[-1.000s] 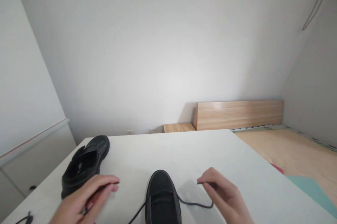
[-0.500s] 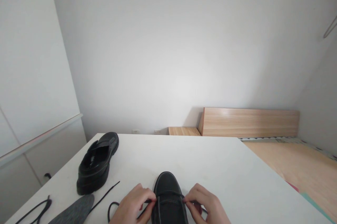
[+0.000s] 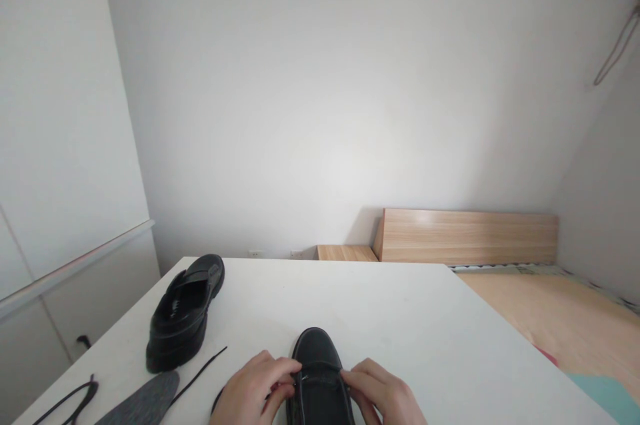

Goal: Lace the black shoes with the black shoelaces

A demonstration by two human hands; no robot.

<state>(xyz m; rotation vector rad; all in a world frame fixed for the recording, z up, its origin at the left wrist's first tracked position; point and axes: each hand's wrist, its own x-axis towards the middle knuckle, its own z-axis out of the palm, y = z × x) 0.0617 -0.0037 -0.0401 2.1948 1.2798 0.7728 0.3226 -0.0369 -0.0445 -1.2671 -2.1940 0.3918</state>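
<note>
A black shoe (image 3: pixel 317 357) stands toe-away at the near edge of the white table (image 3: pixel 400 318). My left hand (image 3: pixel 253 392) is at its left side, fingers pinched on the black lace at the eyelets. Against the shoe's right side, my right hand (image 3: pixel 383 395) pinches the same lace. A stretch of the lace (image 3: pixel 200 368) trails off to the left on the table. The second black shoe (image 3: pixel 184 312) lies at the left, its opening toward me, untouched.
A grey insole (image 3: pixel 143 402) and another black lace (image 3: pixel 67 398) lie at the near left. Beyond the table are white walls, a white cabinet on the left and a wooden bed frame (image 3: pixel 467 236) on the right.
Both hands came in from wide apart with the lace ends to the shoe's eyelets. The view shifted, bringing the insole and spare lace into sight.
</note>
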